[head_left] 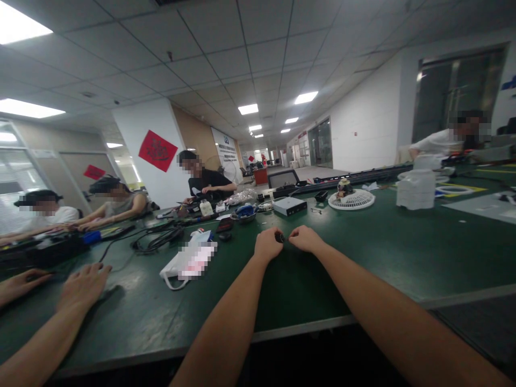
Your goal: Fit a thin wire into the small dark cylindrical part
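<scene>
the small dark cylinder (279,237) has a faintly glossy finish, though it is too small to tell whether it is plastic or rubber. the green surface (133,317) looks smooth and semi-gloss, worn duller in patches, with a pale metal strip (302,327) along its edge. the black cables (157,242) have a dull, rubbery sheath. the white bag (177,271) looks like thin, soft plastic, the white container (416,189) is translucent matt plastic, and the pale box (289,206) has a smooth satin casing.
</scene>
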Tool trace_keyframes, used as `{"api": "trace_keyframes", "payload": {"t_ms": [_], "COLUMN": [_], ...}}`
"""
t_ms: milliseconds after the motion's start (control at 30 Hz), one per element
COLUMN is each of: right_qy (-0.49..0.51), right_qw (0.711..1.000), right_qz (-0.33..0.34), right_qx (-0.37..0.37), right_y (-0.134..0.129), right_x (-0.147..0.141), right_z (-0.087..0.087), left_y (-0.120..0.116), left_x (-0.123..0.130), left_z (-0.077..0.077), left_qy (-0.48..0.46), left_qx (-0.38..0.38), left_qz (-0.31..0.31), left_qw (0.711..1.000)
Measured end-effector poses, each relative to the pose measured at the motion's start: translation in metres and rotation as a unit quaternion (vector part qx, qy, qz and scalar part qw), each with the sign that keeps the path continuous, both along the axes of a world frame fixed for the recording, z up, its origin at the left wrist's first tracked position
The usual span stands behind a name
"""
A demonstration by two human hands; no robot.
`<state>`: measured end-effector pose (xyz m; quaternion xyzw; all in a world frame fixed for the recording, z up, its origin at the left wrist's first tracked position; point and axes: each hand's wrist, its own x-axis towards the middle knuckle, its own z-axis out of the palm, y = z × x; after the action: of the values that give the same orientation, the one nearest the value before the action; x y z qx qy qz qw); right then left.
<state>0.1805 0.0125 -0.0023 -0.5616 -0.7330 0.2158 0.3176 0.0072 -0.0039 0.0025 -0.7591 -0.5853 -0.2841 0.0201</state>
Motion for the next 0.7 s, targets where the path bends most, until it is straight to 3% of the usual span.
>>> {"api": "trace_keyframes", "payload": {"t_ms": [167, 367, 600, 700], "right_qy": [0.006, -0.008, -0.014, -0.012], "right_qw": [1.000, 1.000, 1.000, 1.000], "right_qz": [0.023, -0.018, 0.010, -0.009], "right_qx": [0.006, 0.024, 0.005, 0.015], "right_y": [-0.0003, -0.0011, -0.0037, -0.0040], "right_x": [-0.0022, -0.0006, -0.0025, -0.0015], "right_z": [0.0023, 0.0021, 0.0037, 0.0060], "left_y": [0.0017, 0.0018, 0.0000, -0.0002], "left_x": [-0.0017, -0.0011, -0.0007, -0.0007], "left_z": [-0.0001, 0.0003, 0.0013, 0.0021], "left_qy": [0.001, 0.002, 0.006, 0.006], "left_qx": [0.000, -0.005, -0.008, -0.008], "left_qz": [-0.001, 0.003, 0.011, 0.021], "left_qw": [1.000, 1.000, 1.000, 1.000]}}
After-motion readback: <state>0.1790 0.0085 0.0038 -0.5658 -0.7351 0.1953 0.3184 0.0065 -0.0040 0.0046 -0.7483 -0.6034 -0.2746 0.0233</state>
